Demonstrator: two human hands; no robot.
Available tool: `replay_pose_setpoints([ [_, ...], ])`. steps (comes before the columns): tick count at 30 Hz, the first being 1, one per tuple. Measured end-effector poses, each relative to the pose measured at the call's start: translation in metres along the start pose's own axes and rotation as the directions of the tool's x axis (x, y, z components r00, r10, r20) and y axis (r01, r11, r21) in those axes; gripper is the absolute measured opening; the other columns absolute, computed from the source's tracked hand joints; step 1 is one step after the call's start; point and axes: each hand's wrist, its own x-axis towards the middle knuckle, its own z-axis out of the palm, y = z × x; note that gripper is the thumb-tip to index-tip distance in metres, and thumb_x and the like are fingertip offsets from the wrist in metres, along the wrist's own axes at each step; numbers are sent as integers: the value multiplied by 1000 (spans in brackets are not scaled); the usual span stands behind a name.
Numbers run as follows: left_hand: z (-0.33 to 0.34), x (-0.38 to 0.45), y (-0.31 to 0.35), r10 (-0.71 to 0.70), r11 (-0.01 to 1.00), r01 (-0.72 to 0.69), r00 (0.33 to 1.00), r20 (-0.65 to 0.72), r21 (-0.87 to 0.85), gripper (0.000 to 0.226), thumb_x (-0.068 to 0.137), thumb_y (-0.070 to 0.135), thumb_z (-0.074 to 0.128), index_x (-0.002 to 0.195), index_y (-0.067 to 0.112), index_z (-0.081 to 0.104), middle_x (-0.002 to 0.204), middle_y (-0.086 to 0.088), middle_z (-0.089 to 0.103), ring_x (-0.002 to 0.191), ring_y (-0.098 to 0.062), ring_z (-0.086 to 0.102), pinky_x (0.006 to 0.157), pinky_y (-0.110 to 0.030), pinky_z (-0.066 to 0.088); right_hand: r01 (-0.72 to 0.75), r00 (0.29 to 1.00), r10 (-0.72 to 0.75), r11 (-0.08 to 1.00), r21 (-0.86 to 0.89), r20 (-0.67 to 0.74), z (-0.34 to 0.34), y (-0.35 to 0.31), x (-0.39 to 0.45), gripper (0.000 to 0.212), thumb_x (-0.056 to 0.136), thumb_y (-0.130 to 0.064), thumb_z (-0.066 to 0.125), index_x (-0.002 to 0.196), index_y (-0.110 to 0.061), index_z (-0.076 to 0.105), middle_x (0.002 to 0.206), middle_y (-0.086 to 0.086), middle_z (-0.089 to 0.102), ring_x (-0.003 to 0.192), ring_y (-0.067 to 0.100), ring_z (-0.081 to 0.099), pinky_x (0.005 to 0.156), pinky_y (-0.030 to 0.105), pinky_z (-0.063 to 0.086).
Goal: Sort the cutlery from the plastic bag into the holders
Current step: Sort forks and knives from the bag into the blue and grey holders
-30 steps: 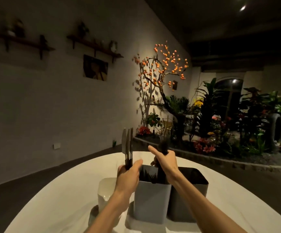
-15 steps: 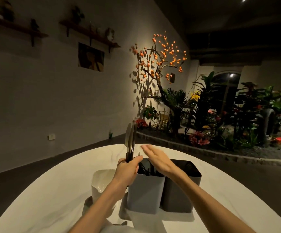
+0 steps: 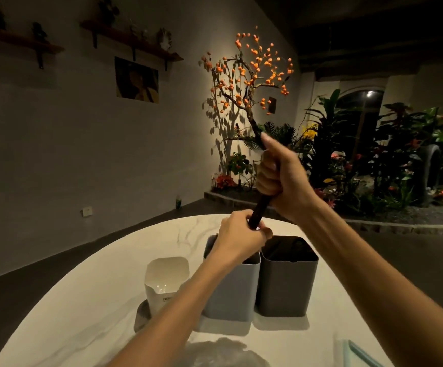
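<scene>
Three holders stand side by side on the white table [image 3: 88, 300]: a white holder [image 3: 166, 282] on the left, a light grey holder [image 3: 232, 292] in the middle, a dark grey holder [image 3: 286, 282] on the right. My left hand [image 3: 238, 238] is closed around the lower end of a bundle of dark-handled cutlery [image 3: 258, 211] above the light grey holder. Higher up, my right hand [image 3: 283, 178] grips the same bundle. The tips of the cutlery are hidden by my right hand. A crumpled clear plastic bag [image 3: 220, 352] lies at the table's near edge.
A grey tray [image 3: 141, 316] sits under the holders. A pale blue edge [image 3: 360, 353] shows at the near right. Beyond the table are a dark floor, a wall with shelves, an orange-berried tree [image 3: 249, 75] and a planted bed.
My right hand, open over the light grey holder half a second ago, has risen and closed on the cutlery bundle held by my left hand. The metal tips are now covered.
</scene>
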Motion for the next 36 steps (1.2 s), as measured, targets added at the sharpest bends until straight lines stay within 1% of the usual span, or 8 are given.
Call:
replay_pose_setpoints([
  [3,4,8,-2,103,984,-94,993,-54,150,36,86,26,72,119,25,58,107,2,66,97,-14,64,88,-38,59,99,967,-97,995,-7,-235,-48,-15,15,53,98,-43,55,53,-24,34,45,-11,30,39,9,22,38,20,19],
  [8,25,9,-14,128,981,-111,987,-98,158,21,88,18,68,108,23,65,102,4,66,97,-11,63,87,-35,58,-136,917,90,986,-94,-389,-96,50,7,54,100,-45,53,52,-22,41,49,-6,32,41,11,28,42,24,22],
  [13,34,9,-16,213,962,-185,969,-127,201,16,87,14,66,99,24,68,96,6,67,93,-8,62,83,-33,58,-334,870,296,942,-30,-393,-101,102,0,38,96,-35,63,69,-9,62,55,6,60,64,24,70,69,33,56],
  [17,31,9,-21,293,932,-251,947,-136,261,14,88,15,65,97,25,68,98,6,66,92,-8,62,80,-27,57,-263,894,108,911,-316,-434,-113,111,6,19,90,-28,72,94,-9,73,88,5,77,96,22,72,91,35,56],
  [21,24,6,-25,280,945,-250,951,-130,211,15,89,10,64,94,24,69,96,4,68,92,-9,63,78,-21,55,-216,882,-61,829,-516,-467,-121,107,2,15,92,-28,67,97,-15,74,96,-1,73,98,12,65,73,20,46],
  [29,-16,-32,-33,323,942,-307,939,-118,133,24,88,2,67,87,24,76,92,9,71,80,-8,66,69,-25,59,61,952,-261,673,-737,-159,-101,81,-41,15,94,-31,67,98,-20,75,93,-10,73,91,2,68,80,21,55],
  [33,-31,-67,-28,279,959,-274,958,-72,76,19,90,5,69,87,22,76,86,4,73,62,-17,62,61,-26,54,75,996,-21,719,-691,86,-72,79,-89,16,95,-31,67,102,-17,74,91,-5,76,87,5,73,80,25,60],
  [36,-39,-98,-25,255,961,-260,965,58,98,17,89,8,70,87,24,76,79,8,71,54,-17,54,56,-36,51,131,948,131,674,-727,292,-48,81,-128,19,96,-31,67,106,-18,74,93,-5,77,88,6,73,80,23,58],
])
